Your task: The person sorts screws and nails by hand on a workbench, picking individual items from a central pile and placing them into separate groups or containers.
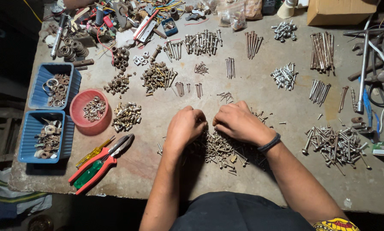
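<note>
Both hands rest curled, knuckles up, on a heap of mixed screws point(219, 147) at the near middle of the counter point(157, 179); the left hand point(184, 126) and right hand point(239, 122) almost touch, and whether the fingers pinch anything cannot be told. Red-handled pliers point(102, 162) lie to the near left, a red bowl point(89, 112) of nuts beyond them.

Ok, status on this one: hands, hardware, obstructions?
Left hand and right hand both down on mixed screw pile. Fingers curled; hold unclear. Nothing between them.
</note>
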